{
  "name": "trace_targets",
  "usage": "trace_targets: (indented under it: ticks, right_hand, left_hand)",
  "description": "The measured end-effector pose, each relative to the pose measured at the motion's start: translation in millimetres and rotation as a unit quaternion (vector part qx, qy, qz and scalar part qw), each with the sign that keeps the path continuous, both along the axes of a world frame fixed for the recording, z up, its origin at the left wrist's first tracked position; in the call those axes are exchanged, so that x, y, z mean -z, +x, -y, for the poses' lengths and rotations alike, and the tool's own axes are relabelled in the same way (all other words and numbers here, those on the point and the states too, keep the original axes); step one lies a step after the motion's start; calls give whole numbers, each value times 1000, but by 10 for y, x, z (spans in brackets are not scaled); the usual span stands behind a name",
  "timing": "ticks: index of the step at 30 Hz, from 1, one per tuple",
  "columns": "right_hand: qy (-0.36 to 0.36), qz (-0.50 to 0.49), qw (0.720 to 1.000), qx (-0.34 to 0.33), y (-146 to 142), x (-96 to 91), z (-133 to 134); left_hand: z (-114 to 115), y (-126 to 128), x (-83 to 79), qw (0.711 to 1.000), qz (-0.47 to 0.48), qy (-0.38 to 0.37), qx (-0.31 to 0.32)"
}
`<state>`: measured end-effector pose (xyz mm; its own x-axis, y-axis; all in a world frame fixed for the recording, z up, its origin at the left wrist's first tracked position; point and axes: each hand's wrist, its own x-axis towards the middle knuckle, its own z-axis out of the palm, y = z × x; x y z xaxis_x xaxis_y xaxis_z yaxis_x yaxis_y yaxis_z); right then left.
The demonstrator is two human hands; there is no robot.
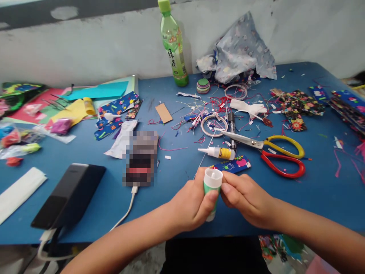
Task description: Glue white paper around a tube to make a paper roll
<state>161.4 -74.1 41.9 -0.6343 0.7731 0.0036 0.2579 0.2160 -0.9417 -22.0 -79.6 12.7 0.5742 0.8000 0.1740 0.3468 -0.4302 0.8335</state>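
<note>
A green and white glue stick [212,186] stands upright in my left hand [191,203], whose fingers are wrapped round its body. My right hand [244,199] pinches the stick just under its white cap, thumb and fingers pressed together. Both hands hover over the near edge of the blue table [176,179]. A strip of blue patterned paper [232,164] lies just beyond the hands. Past it lie a small yellow glue bottle [218,152] and scissors [273,152] with one yellow and one red handle.
A black power bank [70,194] with a white cable lies front left, beside a phone [141,158]. A green tea bottle [173,43] stands at the back by crumpled patterned cloth [239,51]. Tape rolls [213,125], paper scraps and coloured sheets [71,110] are scattered around.
</note>
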Motion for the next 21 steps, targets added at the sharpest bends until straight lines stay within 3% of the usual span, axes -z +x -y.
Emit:
trace_targets:
  ticks: [7,15,21]
  right_hand:
    - [9,8,1000,20,-11,22,23]
    - [20,-25,999,1,2,-13,40]
    - [24,9,1000,1,8,-26,26]
  left_hand:
    - [-6,-10,16,1000,-13,-5,4]
    - [26,-23,-45,997,52,-41,35]
    - [13,-34,-30,999,12,-42,16]
